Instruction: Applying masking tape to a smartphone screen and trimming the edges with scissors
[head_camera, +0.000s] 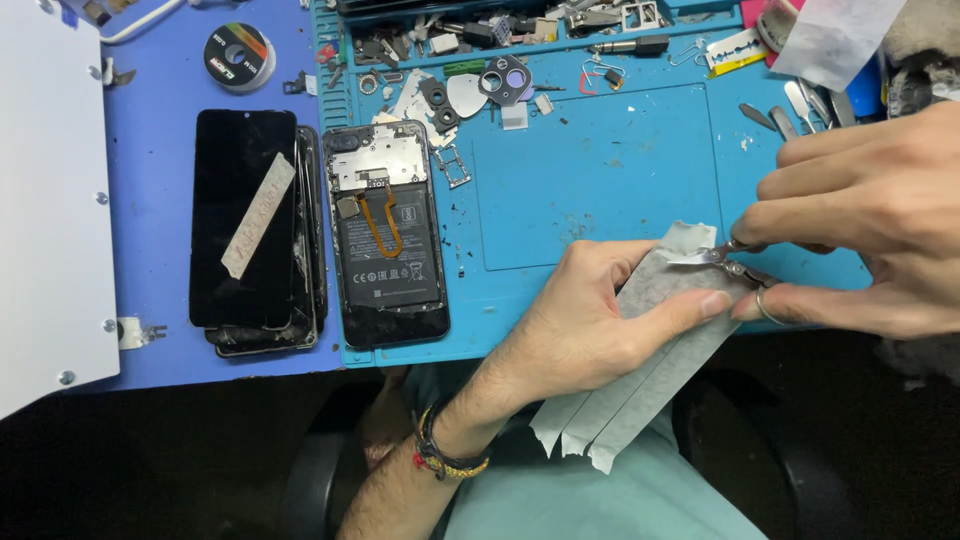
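Note:
My left hand (585, 320) pinches a long grey strip of tape or adhesive sheet (640, 375) that hangs over the front edge of the blue work mat (600, 170). My right hand (870, 225) grips small metal scissors (735, 262), whose blades sit on the strip's upper end near my left thumb. An opened phone (385, 235) with its battery and an orange flex cable exposed lies on the mat's left part. Next to it, off the mat, lies a black screen panel (245, 230) with a strip of tape across it, stacked on other phone parts.
Small parts, screws, camera rings and a SIM tray (453, 166) litter the mat's top edge. A round tape roll (238, 55) lies at the upper left. A white panel (50, 190) covers the far left. Tools and a white sheet (835, 40) sit at the upper right.

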